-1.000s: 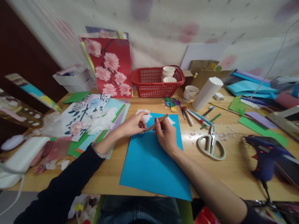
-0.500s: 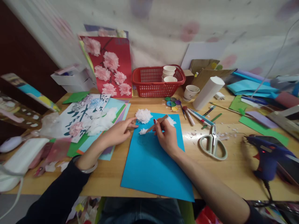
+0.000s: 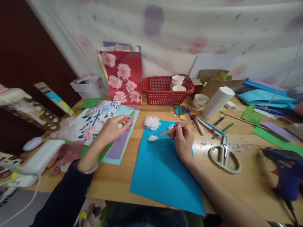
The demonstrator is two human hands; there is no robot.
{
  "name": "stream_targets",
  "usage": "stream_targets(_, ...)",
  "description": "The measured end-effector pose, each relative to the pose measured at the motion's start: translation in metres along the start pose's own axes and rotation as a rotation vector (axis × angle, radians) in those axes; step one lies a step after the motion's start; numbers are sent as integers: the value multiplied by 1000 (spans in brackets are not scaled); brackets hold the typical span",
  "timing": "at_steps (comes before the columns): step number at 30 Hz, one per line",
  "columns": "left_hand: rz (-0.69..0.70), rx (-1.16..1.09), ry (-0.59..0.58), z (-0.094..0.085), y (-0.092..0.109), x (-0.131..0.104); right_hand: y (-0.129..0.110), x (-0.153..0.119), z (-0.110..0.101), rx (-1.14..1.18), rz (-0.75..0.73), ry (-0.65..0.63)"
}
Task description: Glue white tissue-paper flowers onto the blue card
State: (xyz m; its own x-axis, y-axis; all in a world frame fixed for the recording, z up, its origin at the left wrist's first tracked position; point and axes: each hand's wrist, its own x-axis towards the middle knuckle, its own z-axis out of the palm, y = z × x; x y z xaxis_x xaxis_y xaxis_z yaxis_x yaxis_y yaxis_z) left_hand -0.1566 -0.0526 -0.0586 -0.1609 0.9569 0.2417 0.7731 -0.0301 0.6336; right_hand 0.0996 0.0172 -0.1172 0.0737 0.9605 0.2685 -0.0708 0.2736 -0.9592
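Note:
My right hand (image 3: 184, 138) grips a flat wooden craft stick (image 3: 165, 131) between thumb and fingers. Its tip points left, close to a small white tuft (image 3: 152, 138) on the blue sheet (image 3: 163, 170). A larger ruffled white paper flower (image 3: 152, 123) sits at the sheet's upper left corner. Another white piece (image 3: 170, 126) shows partly behind the stick and my right hand. My left hand (image 3: 113, 129) hovers over the stacked coloured papers (image 3: 118, 149), index finger and thumb apart. Something white shows between those fingers; whether it is touched I cannot tell.
A red basket (image 3: 165, 100) with paper cups stands at the back, beside a red picture with pink flowers (image 3: 124, 78). To the right lie scissors (image 3: 224, 154), brushes (image 3: 198, 124) and a blue glue gun (image 3: 285, 168). A white power strip (image 3: 44, 160) lies left.
My left hand has moved left, from beside the white flower to above the coloured papers. My right hand has drawn the stick slightly right, off the small tuft. The view has shifted.

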Motion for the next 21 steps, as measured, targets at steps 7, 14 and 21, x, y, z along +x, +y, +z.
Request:
stream_targets(7, -177, 64, 434, -42, -37, 14, -3, 3, -2, 48, -9, 63)
stream_targets(14, -187, 304, 156, 1, -34, 10, -4, 1, 0, 56, -31, 47)
stream_targets(21, -190, 132, 264, 3, -47, 14, -9, -1, 1, 94, -71, 56)
